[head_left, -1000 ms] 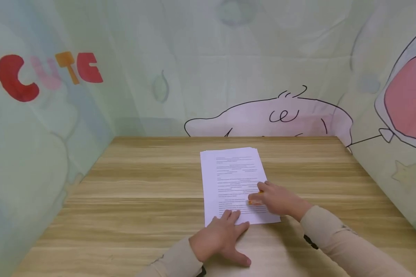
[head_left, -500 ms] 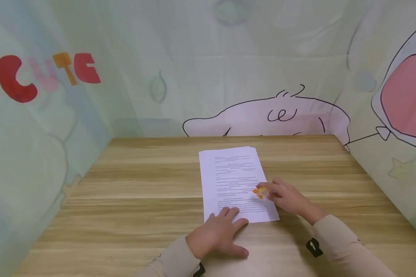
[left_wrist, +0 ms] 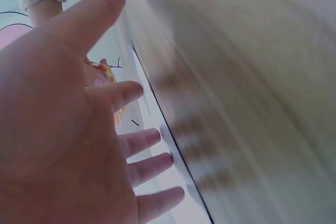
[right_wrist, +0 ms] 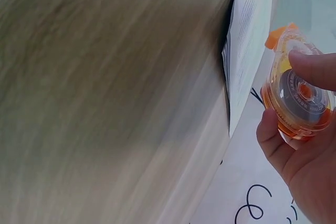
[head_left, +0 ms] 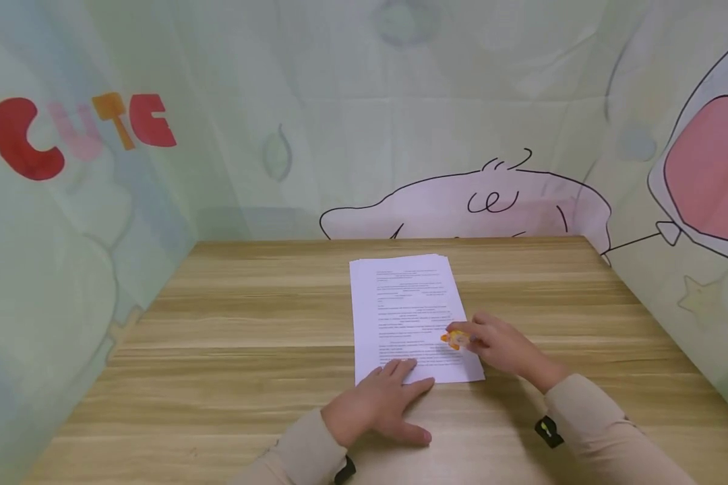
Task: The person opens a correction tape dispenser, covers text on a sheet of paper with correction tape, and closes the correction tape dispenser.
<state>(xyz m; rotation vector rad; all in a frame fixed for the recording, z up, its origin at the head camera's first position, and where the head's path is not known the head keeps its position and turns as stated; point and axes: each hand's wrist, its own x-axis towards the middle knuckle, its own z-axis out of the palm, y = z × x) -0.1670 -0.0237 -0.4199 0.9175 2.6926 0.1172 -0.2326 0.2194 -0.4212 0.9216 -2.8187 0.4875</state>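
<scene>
A small stack of printed paper sheets lies on the wooden table, its edges slightly uneven at the top. My left hand rests with spread fingers on the lower left edge of the sheets, thumb out over the table. In my right hand I grip a see-through orange correction tape over the right side of the page. The right wrist view shows the correction tape held between thumb and fingers, apart from the paper, with its orange tip pointing away from the palm.
The wooden table extends around the paper on all sides. A cloth backdrop with cartoon drawings stands behind it and along both sides. Black wrist bands sit at the sleeves.
The right hand has lifted the correction tape off the page and shifted slightly right, turning it so more of its body shows. The left hand stays on the paper with spread fingers.
</scene>
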